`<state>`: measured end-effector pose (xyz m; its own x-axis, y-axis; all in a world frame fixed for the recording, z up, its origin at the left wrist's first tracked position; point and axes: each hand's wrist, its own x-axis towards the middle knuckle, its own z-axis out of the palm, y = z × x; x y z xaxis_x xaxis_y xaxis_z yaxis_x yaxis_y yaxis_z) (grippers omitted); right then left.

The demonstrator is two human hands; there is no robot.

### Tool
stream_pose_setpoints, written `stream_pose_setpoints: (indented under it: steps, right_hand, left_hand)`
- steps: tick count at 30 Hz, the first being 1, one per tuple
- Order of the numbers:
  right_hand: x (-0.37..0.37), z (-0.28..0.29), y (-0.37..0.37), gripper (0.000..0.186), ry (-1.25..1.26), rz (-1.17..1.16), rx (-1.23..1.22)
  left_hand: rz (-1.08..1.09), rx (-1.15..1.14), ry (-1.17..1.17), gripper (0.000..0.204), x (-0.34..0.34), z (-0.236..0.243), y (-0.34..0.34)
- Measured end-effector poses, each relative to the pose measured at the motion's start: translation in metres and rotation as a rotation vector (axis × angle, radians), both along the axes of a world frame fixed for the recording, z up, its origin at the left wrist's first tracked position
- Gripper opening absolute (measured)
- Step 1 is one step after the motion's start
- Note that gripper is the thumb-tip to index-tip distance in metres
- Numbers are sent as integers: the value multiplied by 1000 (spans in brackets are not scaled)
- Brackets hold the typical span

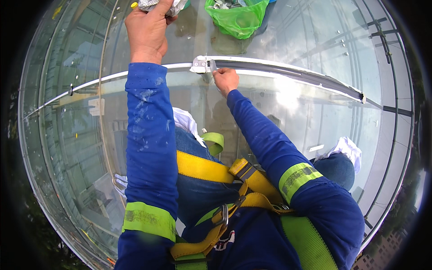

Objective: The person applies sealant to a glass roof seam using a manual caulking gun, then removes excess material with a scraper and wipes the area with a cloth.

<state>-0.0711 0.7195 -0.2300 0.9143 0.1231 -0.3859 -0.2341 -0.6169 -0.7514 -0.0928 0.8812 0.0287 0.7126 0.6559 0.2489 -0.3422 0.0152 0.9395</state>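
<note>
Near the top edge, my left hand (148, 33) is closed on a crumpled grey-and-white wad (177, 6) that looks like paper, partly cut off by the picture's edge. A small yellow knob (134, 5) pokes out beside its fingers. My right hand (226, 82) grips a small flat metal blade, like a scraper (213, 65), whose handle is hidden in the fist. The blade stands upright beside a metal fitting (199, 64) with two round screw heads. That fitting sits on the joint between glass panels, where a dark channel with white edges (288, 72) runs off to the right.
Glass panels (261, 117) stretch beneath me. A green plastic bag (238, 20) with scraps stands beyond the joint. Small white bits (343, 44) lie at the right. I wear a yellow harness strap (204, 166); white cloths (346, 150) lie by my knees. Dark rods (382, 38) cross at the far right.
</note>
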Motion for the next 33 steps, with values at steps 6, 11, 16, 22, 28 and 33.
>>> stream_pose_setpoints:
  steps: [6,11,16,22,28,33]
  right_hand:
    - [3,3,0,25,51,30,-57]
    - [6,3,1,25,82,31,-87]
    - [5,7,4,26,92,37,-95]
    - [8,4,4,26,66,32,-102]
    - [8,5,3,24,76,21,-107]
    - [9,5,4,21,77,14,-105]
  left_hand:
    - [-24,-7,15,17,2,1,-3]
    - [-48,-44,11,18,3,10,-10]
    - [-60,-23,-14,17,1,9,-8]
    - [-47,-13,11,16,2,5,-6]
    - [-42,-29,4,15,1,3,-5]
    - [-44,-31,10,15,1,5,-6]
